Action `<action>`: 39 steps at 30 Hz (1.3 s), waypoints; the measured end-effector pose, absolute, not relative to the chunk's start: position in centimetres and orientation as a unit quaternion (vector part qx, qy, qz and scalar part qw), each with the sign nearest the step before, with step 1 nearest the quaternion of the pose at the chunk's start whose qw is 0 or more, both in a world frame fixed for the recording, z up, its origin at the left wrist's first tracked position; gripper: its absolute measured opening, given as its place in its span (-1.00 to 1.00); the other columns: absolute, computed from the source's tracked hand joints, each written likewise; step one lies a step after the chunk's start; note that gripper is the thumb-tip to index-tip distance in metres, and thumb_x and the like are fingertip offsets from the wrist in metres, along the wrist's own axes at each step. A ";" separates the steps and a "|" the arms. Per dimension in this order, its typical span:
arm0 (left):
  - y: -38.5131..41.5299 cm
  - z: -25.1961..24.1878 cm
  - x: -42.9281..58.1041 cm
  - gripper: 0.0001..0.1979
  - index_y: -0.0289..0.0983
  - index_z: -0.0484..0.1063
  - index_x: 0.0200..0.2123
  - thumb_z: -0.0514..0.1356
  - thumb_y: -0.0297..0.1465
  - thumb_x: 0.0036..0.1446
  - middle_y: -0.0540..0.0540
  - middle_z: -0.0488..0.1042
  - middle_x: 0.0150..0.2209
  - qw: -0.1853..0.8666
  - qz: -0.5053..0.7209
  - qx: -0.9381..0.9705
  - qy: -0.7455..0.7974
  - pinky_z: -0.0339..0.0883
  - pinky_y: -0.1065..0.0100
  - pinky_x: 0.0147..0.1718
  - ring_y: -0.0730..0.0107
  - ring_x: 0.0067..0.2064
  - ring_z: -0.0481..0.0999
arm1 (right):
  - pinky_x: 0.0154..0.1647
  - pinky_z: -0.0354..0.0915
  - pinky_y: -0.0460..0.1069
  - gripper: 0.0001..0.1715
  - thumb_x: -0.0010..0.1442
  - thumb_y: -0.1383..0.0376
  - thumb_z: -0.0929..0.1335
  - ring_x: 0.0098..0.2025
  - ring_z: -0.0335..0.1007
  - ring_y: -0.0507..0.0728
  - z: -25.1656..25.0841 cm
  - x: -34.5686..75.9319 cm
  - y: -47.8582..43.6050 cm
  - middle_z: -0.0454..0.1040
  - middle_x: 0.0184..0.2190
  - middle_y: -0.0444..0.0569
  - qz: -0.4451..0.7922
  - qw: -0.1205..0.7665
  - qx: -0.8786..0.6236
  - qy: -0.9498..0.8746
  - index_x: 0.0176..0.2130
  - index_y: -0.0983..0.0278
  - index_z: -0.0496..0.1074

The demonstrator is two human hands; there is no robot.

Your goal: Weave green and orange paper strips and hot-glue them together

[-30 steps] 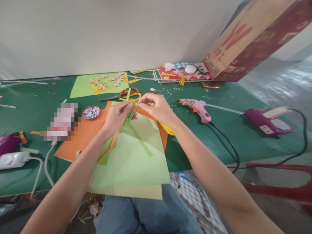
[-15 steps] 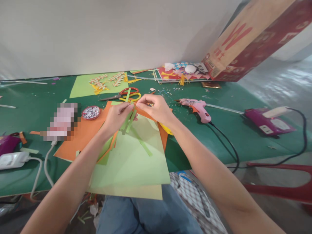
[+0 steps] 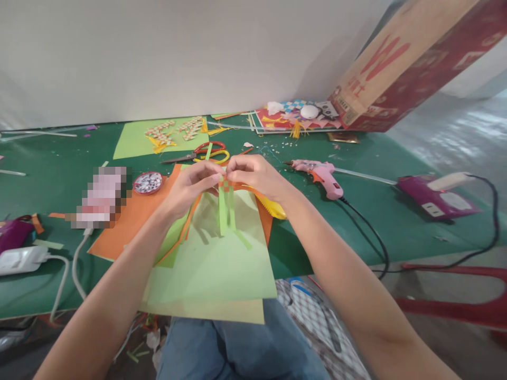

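My left hand (image 3: 189,188) and my right hand (image 3: 257,176) meet above the green table, both pinching a small woven piece of green and orange paper strips (image 3: 225,203). A checkered patch shows at its top between my fingertips. Two green strips hang straight down from it, and orange strips trail off to the left. Under it lie a light green paper sheet (image 3: 214,264) and an orange sheet (image 3: 130,221). A yellow-handled tool (image 3: 273,209) lies just under my right wrist.
Red and yellow scissors (image 3: 202,152) lie behind my hands. A pink glue gun (image 3: 322,177) with a black cord is to the right, a purple device (image 3: 433,196) further right. A round dish of googly eyes (image 3: 148,182) sits left. A cardboard box (image 3: 400,63) leans at the back right.
The woven piece has been lifted and turned, so its green strips now hang straight down instead of slanting left. Both hands have closed in together at its top.
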State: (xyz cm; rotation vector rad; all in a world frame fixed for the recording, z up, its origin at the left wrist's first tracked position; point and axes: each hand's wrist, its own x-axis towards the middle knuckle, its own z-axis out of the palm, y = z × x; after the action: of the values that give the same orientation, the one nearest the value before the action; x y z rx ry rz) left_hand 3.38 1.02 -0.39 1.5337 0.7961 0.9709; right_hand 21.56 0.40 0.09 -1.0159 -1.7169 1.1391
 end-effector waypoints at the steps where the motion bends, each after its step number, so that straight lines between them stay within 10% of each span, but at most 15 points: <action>1: 1.0 -0.3 3.4 -0.76 -0.26 0.49 -0.37 0.33 -0.21 -0.04 -0.04 0.48 -0.35 0.548 0.408 0.648 0.337 0.44 0.41 -0.37 0.44 -0.35 0.48 | -0.47 0.06 -0.07 -0.87 0.01 0.32 0.31 -0.51 0.08 -0.02 0.1 21.6 0.4 0.23 -0.58 -0.19 0.456 0.408 -0.403 -0.681 -0.55 0.25 0.29; 39: 1.0 -0.8 4.2 -0.65 -0.24 0.25 -0.30 0.35 -0.38 -0.11 0.08 0.39 -0.51 0.528 0.387 0.660 0.370 0.43 0.41 -0.54 0.49 -0.52 0.45 | -0.44 0.13 -0.06 -0.88 0.02 0.34 0.30 -0.50 0.19 -0.02 -0.4 21.1 0.5 0.29 -0.58 -0.18 0.386 0.432 -0.459 -0.674 -0.53 0.27 0.29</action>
State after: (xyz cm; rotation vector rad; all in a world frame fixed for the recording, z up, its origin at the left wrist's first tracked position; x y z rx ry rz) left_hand 4.21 0.96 -0.82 1.5763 0.8842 0.9240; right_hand 21.06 0.52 -0.44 -1.1446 -1.6793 0.9611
